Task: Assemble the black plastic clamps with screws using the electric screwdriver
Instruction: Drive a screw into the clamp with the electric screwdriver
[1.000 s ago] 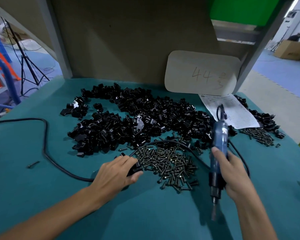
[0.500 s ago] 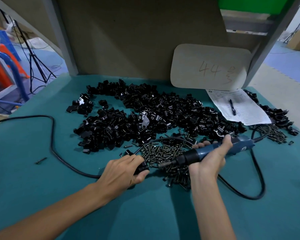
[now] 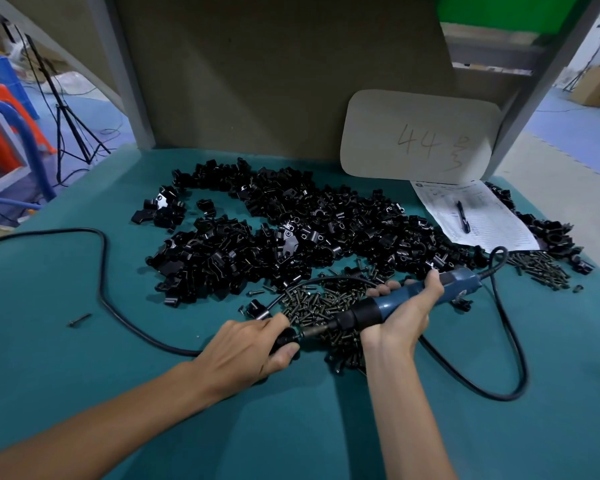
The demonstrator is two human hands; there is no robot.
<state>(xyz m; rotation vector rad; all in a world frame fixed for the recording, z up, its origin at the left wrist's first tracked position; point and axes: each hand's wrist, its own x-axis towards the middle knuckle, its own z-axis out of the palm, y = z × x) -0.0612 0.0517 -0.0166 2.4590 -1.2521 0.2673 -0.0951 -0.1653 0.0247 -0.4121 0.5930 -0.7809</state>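
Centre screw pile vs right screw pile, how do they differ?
The centre screw pile is bigger; the right screw pile is smaller. The centre one lies under the screwdriver that the right hand grips; the right one sits apart, beside the paper. Both are loose dark screws on the teal mat.

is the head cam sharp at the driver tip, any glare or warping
Head view: sharp at the electric screwdriver tip and the clamp in the left hand; wide-angle bend in the shelf posts; soft shadows on the table; small glints on the clamp pile, no heavy glare.
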